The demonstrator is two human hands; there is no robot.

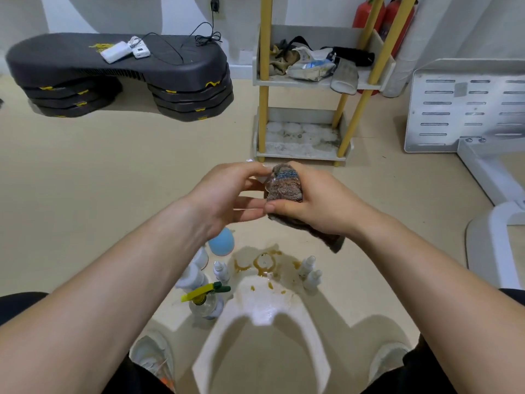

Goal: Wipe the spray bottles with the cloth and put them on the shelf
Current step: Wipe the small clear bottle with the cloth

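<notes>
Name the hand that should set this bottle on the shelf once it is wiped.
Left, probably. The left hand grips the clear bottle directly, while the right hand is wrapped in the cloth. The shelf stands just ahead.

Operator's forearms are bare from wrist to elbow; no sleeves, watch or rings are visible on the left hand (227,194) or right hand (318,209). Dark fabric, apparently black, covers both legs at the frame's lower corners. Footwear: pale, whitish shoes, left shoe (153,356) and right shoe (389,359).
</notes>
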